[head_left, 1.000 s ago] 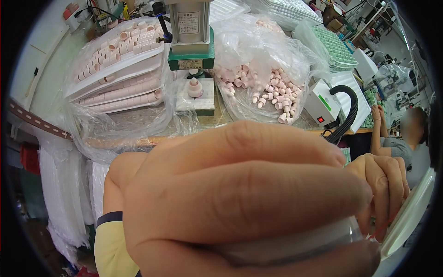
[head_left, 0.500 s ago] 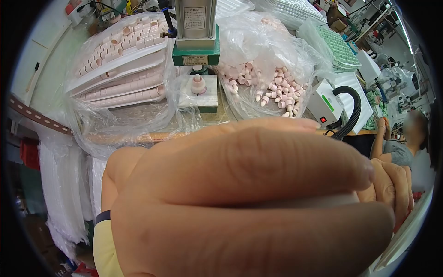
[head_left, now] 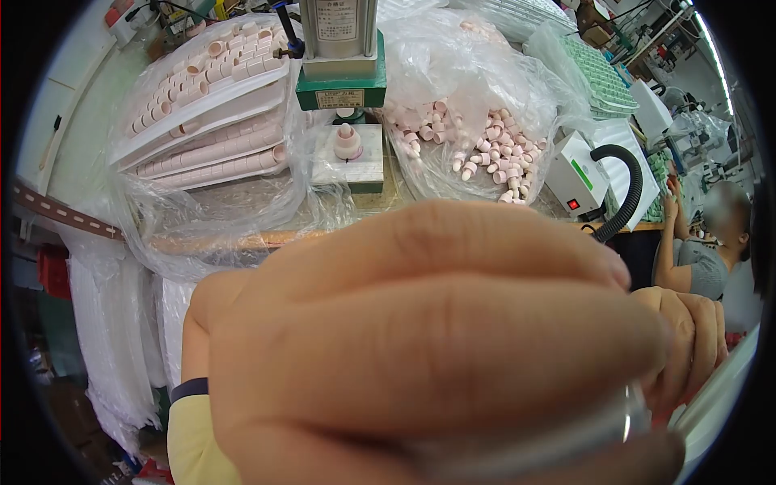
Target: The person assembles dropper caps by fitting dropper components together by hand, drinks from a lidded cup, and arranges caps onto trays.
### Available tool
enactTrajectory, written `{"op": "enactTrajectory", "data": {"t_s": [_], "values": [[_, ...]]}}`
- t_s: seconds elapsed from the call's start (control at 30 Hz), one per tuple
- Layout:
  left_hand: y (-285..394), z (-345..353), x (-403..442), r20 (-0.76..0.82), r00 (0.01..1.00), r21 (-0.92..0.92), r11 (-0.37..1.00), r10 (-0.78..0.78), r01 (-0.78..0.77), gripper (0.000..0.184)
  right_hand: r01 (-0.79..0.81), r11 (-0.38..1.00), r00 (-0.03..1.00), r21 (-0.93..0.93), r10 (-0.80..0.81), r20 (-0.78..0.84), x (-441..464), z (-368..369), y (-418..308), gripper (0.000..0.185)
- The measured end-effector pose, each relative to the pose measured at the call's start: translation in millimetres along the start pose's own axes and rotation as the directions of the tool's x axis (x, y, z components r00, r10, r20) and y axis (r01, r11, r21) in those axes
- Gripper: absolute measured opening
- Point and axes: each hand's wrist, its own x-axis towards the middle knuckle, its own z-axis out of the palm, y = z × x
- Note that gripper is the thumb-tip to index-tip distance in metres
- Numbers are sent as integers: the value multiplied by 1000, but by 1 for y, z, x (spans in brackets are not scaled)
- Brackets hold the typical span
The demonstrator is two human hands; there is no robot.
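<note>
In the head view, the left hand (head_left: 428, 347) loomed very near, filling the middle of the scene, its fingers pointing right. It grasped a pale thing (head_left: 622, 420), clear and glossy at one edge, between the bent fingers above and the thumb below; blur hid its shape. A yellow sleeve (head_left: 190, 436) with a dark trim showed at near left. The right hand (head_left: 685, 335) was at the right, fingers curled, just beside a pale panel (head_left: 719, 404) that ran along the near right edge; whether it gripped the panel, I could not tell.

Beyond the hands lay a bench (head_left: 380, 204) with a wooden edge (head_left: 234, 241). At its middle was a press (head_left: 339, 48), with a pink piece (head_left: 348, 144) upright on the block (head_left: 368, 174) below. To the left, pink rings (head_left: 222, 69) lay on stacked trays (head_left: 206, 113) in clear plastic. To the right of the press, a clear bag (head_left: 453, 69) held a loose heap of pink caps (head_left: 505, 149).

Farther right were a white box (head_left: 578, 174) with a black hose (head_left: 634, 182), green trays (head_left: 598, 77) at the far side, and another person (head_left: 707, 263) in grey.
</note>
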Motion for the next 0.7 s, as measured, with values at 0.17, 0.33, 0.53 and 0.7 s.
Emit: {"op": "enactTrajectory", "data": {"t_s": [0.17, 0.33, 0.53, 0.7], "values": [[-20, 4, -6, -84, 996, 17, 1000, -11, 12, 27, -742, 546, 553, -389, 827, 107, 30, -16, -48, 15], [-43, -3, -9, 137, 988, -109, 991, -64, 79, 57, -857, 89, 84, -507, 996, 34, 42, -32, -49, 17], [-70, -5, -18, 382, 843, -73, 896, -380, 437, 85, -163, 229, 686, -960, 725, 56, -4, -49, -31, 26], [-85, 11, -22, 397, 785, 113, 875, -475, 471, 87, 55, -146, 507, -988, 856, -98, 2, -43, -30, 14]]}}
